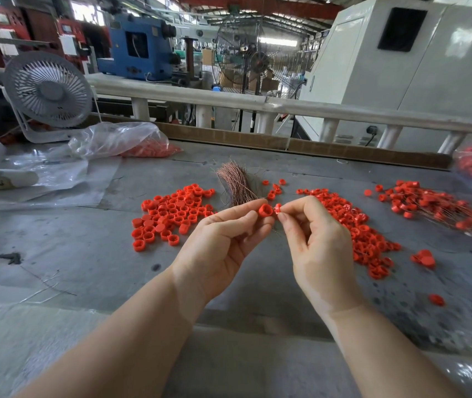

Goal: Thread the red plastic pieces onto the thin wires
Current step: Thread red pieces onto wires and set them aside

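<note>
- Fingers (253, 215) of our left hand (223, 242) curl around a red cap (265, 210), pinching it between thumb and forefinger with its open side toward us.
- Our right hand (315, 239) pinches a smaller red ring (277, 208) between thumb and forefinger, just beside the cap; the other fingers of that hand are loosely bent.
- Both hands hover above the grey counter (85, 254), near its middle; a thin wire shows faintly below the pinch, though we cannot tell which piece it passes through.
- Just behind our hands lies a bundle of copper-coloured wires (236, 183), fanned out on the counter.
- To the left of the bundle sits a pile of red caps (171, 215); to the right, a longer heap of red rings (358, 228).
- Further right lies a cluster of red pieces already on wires (435, 208).
- At the far left, a clear plastic bag (119, 142) holds more red pieces, with a small white fan (48, 91) behind it.
</note>
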Demonstrator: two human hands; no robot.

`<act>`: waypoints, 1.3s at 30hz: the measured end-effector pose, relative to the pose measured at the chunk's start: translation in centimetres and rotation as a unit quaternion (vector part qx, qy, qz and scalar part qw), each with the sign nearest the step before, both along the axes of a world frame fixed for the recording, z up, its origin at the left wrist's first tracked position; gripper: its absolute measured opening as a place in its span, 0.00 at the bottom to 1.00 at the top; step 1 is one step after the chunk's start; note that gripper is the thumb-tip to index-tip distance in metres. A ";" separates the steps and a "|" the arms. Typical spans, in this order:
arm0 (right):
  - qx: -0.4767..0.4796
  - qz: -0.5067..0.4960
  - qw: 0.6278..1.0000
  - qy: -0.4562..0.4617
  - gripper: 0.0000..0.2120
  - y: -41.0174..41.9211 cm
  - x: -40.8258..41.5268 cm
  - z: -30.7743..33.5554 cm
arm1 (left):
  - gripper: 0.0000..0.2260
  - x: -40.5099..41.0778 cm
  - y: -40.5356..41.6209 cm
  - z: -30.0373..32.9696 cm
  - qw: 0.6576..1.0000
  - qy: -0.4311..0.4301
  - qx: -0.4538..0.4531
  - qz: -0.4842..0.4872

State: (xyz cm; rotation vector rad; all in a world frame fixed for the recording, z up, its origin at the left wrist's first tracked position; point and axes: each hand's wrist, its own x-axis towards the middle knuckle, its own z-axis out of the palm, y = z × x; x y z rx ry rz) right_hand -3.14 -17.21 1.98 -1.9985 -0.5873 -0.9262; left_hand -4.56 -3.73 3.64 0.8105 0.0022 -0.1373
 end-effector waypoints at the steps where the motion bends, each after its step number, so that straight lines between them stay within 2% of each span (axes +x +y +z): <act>1: 0.000 0.000 1.000 -0.001 0.03 0.0 0.0 0.0 | 0.13 0.0 0.0 0.0 1.000 0.001 0.000 -0.001; 16: 0.017 0.018 1.000 0.012 0.04 0.2 -0.2 0.2 | 0.12 0.1 -0.1 -0.2 1.000 0.009 -0.001 -0.010; 23: 0.012 0.015 1.000 0.009 0.04 0.2 -0.1 0.1 | 0.08 0.1 0.0 0.0 1.000 0.006 -0.003 -0.014; 39: 0.026 0.020 0.999 0.007 0.04 0.1 -0.1 0.2 | 0.09 0.1 -0.2 -0.1 1.000 -0.005 -0.007 -0.016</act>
